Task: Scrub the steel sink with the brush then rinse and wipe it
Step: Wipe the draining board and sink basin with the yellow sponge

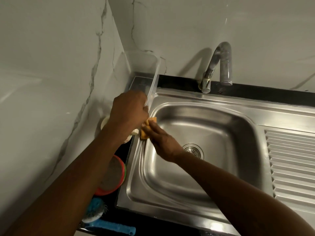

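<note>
Two steps judged done: brush [95,213] laid aside
Left hand [129,111]: clear container [141,65] gripped
Right hand [162,140]: flat, orange cloth [144,135] pressed on sink [213,116] rim

Your left grip [129,110] holds a clear container [143,65] tilted at the sink [204,176]'s left rim while your right grip [163,142] presses an orange cloth [144,134] there.

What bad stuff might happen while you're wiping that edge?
The left hand grips the tipped-up clear tub only by its edge, so it might slip and bang into the sink. The blue brush lies at the counter's front edge, close under the left arm, so a nudge might knock it off.
</note>
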